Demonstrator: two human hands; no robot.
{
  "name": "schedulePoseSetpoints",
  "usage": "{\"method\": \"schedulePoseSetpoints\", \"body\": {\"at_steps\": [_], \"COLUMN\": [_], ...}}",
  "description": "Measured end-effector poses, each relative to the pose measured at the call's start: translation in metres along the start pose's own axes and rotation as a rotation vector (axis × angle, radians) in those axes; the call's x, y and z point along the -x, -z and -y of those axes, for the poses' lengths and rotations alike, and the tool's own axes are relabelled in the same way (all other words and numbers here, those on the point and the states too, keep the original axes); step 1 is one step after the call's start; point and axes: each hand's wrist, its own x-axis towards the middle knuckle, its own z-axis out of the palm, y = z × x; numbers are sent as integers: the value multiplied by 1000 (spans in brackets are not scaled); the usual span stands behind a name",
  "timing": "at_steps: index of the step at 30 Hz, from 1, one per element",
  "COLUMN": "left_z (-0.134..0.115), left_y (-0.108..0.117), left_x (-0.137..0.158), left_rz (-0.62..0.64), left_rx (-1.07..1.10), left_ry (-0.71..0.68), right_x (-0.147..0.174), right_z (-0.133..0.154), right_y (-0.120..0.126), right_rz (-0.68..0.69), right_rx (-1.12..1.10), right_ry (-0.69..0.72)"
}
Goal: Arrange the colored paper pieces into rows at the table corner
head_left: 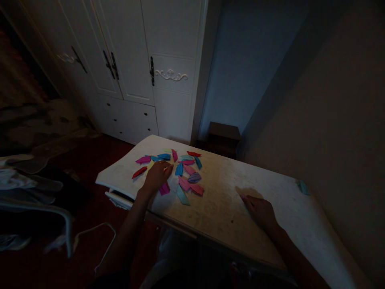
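Strips (189,169), folded, lie desk (216,188) left, likely spread for reach; left hand (158,175) over them, right hand (261,211) desk right, both curled narrow; can't tell if either holds anything.

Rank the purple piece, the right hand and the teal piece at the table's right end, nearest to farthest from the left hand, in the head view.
1. Purple piece: just right of the left hand, at the cluster's right side.
2. Right hand: farther right, over the table.
3. Teal piece: farthest right, alone near the wall.
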Motion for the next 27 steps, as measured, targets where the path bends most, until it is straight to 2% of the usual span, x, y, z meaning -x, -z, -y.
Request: {"method": "schedulePoseSetpoints", "body": {"at_steps": [4,7,14,19,23,27], "left_z": [-8,-10,-1,4,0,-8], "left_y": [-13,-23,-35,-37,-34,-21], "left_x": [-18,-28,-37,-39,-40,-42], "left_rz": [197,277,232,200,174,144], "left_rx": [-99,-162,-88,84,170,209], "left_ry": [-62,-64,-66,-7,29,47], "right_x": [1,2,6,7,6,5], "right_z": [2,2,3,-1,-2,-2], "right_y": [-1,-1,-3,-9,-12,-13], "right_rz": [4,-14,-41,-169,-182,-170], "right_rx": [8,23,8,-9,3,-14], "right_ry": [-13,0,31,133,129,114]}}
